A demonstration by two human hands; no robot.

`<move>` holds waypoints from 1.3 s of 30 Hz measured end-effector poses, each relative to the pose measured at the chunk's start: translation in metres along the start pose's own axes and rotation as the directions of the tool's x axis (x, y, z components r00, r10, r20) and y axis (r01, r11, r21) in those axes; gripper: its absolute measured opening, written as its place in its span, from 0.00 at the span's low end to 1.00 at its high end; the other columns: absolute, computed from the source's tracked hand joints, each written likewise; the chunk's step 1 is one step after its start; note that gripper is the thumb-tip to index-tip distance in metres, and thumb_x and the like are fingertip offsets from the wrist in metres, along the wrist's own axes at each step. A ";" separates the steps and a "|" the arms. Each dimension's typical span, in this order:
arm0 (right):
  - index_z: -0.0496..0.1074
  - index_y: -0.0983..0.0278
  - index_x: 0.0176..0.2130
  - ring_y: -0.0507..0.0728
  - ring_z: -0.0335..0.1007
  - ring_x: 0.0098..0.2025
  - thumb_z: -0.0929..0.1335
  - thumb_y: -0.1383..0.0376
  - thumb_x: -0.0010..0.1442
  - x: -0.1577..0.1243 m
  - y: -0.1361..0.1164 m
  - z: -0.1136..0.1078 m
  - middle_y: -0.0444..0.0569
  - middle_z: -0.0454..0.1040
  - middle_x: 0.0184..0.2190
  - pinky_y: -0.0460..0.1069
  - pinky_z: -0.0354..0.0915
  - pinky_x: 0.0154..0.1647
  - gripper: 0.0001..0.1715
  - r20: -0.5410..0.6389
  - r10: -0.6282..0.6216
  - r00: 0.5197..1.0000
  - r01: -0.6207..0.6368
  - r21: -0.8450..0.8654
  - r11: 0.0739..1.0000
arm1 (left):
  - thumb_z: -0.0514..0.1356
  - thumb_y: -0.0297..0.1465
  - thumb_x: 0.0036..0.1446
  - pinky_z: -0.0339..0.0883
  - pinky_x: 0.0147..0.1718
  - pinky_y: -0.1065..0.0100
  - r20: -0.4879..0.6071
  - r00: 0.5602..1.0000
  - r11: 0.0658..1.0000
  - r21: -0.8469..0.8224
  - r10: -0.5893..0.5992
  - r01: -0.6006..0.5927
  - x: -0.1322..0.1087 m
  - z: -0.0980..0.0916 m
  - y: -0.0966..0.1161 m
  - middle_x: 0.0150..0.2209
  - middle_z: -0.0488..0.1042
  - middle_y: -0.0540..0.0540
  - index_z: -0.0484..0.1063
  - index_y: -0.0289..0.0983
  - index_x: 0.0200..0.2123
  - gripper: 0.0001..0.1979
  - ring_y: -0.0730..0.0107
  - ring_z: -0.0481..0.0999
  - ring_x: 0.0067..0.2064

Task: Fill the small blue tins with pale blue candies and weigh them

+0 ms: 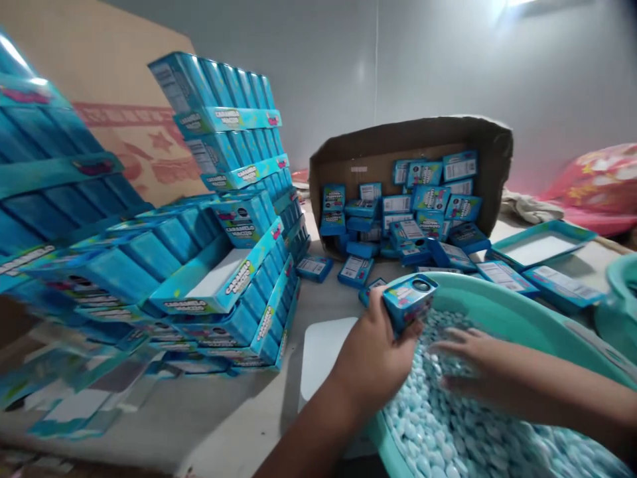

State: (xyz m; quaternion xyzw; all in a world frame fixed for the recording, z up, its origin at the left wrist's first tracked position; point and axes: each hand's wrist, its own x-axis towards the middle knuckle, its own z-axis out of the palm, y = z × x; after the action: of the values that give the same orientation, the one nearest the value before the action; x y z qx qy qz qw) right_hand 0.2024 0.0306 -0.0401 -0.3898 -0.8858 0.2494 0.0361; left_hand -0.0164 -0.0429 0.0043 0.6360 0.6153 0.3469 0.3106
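Note:
My left hand (373, 355) is closed around a small blue candy box (408, 297), which it holds tilted at the rim of a turquoise basin (517, 315). Pale blue candies (428, 425) cover the bottom of this basin. Over them is my right hand (470, 358), blurred by motion, its fingers apart and nothing visible in its grasp. Whether its fingertips touch the candies is hard to make out. Below the left hand, a white square lid or container (323, 355) is partly hidden by the wrist.
Stacked display trays (239, 119) of blue boxes rise at the left. A partly filled tray (216, 275) sits in front. The tipped cardboard carton (343, 149) spills several blue boxes onto the table (233, 415). At right are an empty tray (542, 249) and another basin (620, 292).

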 end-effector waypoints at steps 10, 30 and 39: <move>0.66 0.50 0.66 0.77 0.57 0.67 0.76 0.41 0.47 -0.040 -0.038 -0.028 0.55 0.63 0.67 0.69 0.56 0.65 0.51 0.342 -0.056 0.938 0.060 -0.001 0.998 | 0.56 0.42 0.64 0.68 0.32 0.61 -0.051 0.999 0.969 0.246 -0.016 0.028 0.006 0.009 -0.007 0.42 0.80 0.39 0.55 0.40 0.59 0.24 0.46 0.82 0.42; 0.52 0.68 0.71 0.76 0.51 0.69 0.78 0.59 0.46 0.024 0.010 0.018 0.68 0.58 0.66 0.70 0.51 0.67 0.62 0.118 -0.176 0.977 0.206 -0.334 0.920 | 0.66 0.41 0.56 0.74 0.43 0.61 -0.314 0.937 0.986 -0.007 0.153 -0.164 0.008 0.005 -0.010 0.46 0.78 0.42 0.64 0.39 0.53 0.24 0.57 0.80 0.46; 0.72 0.63 0.60 0.71 0.68 0.58 0.81 0.59 0.41 0.035 0.001 -0.025 0.59 0.72 0.57 0.61 0.65 0.58 0.48 0.152 -0.317 0.936 0.338 -0.136 0.931 | 0.74 0.33 0.41 0.76 0.42 0.64 -0.591 0.798 0.967 -0.253 -0.120 -0.042 -0.035 -0.075 -0.050 0.39 0.78 0.50 0.71 0.42 0.51 0.32 0.59 0.80 0.42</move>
State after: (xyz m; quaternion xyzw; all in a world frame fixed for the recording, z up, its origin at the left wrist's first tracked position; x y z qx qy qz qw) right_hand 0.1852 0.0658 -0.0232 -0.2213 -0.9559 0.1926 -0.0110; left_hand -0.1069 -0.0777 0.0037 0.4349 0.6456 0.5999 0.1849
